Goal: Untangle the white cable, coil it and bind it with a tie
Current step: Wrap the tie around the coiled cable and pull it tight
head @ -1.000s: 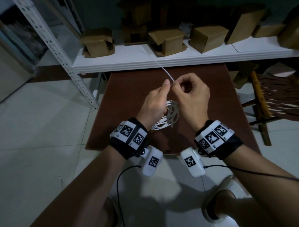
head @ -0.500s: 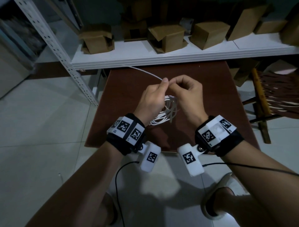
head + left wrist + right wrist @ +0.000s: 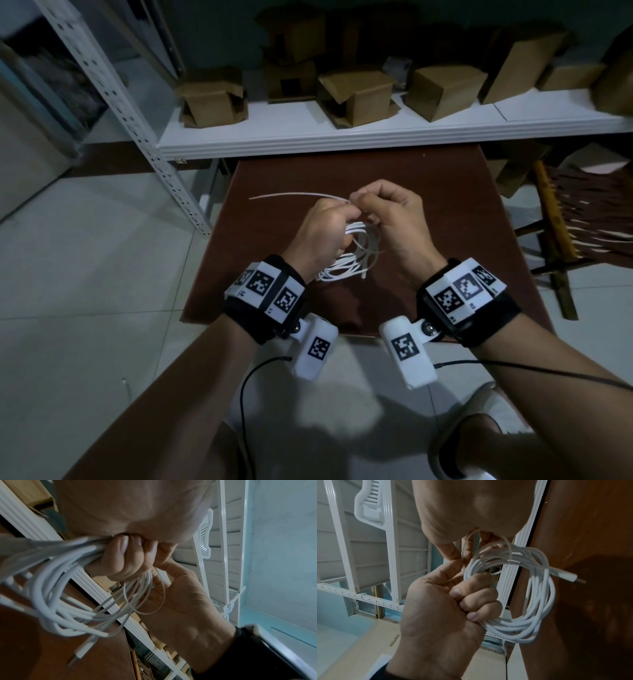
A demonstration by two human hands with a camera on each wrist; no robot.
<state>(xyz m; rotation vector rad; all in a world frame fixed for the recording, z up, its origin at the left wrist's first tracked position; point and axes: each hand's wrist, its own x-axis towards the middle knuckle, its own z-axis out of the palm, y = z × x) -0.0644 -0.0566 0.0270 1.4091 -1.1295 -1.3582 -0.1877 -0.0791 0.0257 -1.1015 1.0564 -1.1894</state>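
Both grips clench the coiled white cable (image 3: 356, 253) above the table (image 3: 479, 240), my left hand (image 3: 317, 236) and right hand (image 3: 394, 222) pinching the tie (image 3: 294, 195); binding seems unfinished.

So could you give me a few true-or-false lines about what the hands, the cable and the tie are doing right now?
1. The white cable is already wound into loops. True.
2. The coil lies flat on the brown table, untouched. False: both hands hold it up above the table.
3. The left hand grips the bundle of loops. True.
4. A thin white tie sticks out to the left from between the fingertips. True.
5. The right hand is open and idle. False: its fingers are curled, working at the coil.
6. The shelf behind is full of glass bottles. False: cardboard boxes sit there.
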